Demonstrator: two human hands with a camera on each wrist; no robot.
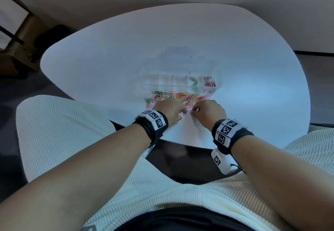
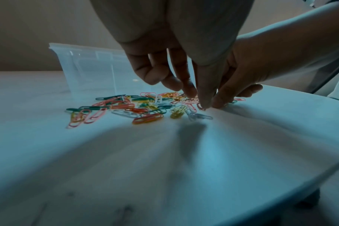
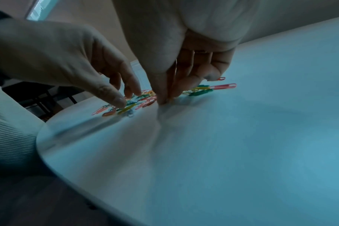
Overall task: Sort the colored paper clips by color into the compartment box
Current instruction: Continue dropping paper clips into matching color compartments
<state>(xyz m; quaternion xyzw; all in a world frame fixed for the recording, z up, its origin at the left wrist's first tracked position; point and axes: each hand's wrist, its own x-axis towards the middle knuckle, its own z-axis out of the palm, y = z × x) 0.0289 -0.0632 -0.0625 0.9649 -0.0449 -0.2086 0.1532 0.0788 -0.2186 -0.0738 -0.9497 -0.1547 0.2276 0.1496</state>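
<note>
Step in hand: picking single clips off the near edge of the paper clip pile (image 1: 176,98), judged from both hands working at it.
Left hand (image 1: 169,108): over the pile's near left part; thumb and forefinger tips come down together on a red clip (image 2: 201,106) lying on the surface (image 1: 253,86). The pinch looks closed on it, the clip not lifted.
Right hand (image 1: 209,110): just beside the left one, fingers (image 3: 162,97) bunched with tips on the surface at the pile's near edge. Cannot tell whether a clip is between them; the tips hide the spot.
Technique: judgement only. Clips lie flat and overlap, so a fingernail under one end should lift it better than a flat pinch. Take a loose one at the edge; interlocked clips may drag neighbours along. Check colour before carrying.
Risk: hands are nearly touching; they could jostle each other or scatter clips towards the surface's near rim.
Compartment box (image 1: 180,79): clear plastic, beyond the pile, close to it. Its walls are faint in the head view.
Box contents: red clips (image 1: 209,82) in the rightmost near compartment; green clips (image 1: 194,84) in the one to its left. The other compartments look empty, though glare makes that uncertain.
Progress: early, by my estimate; most clips are unsorted.
</note>
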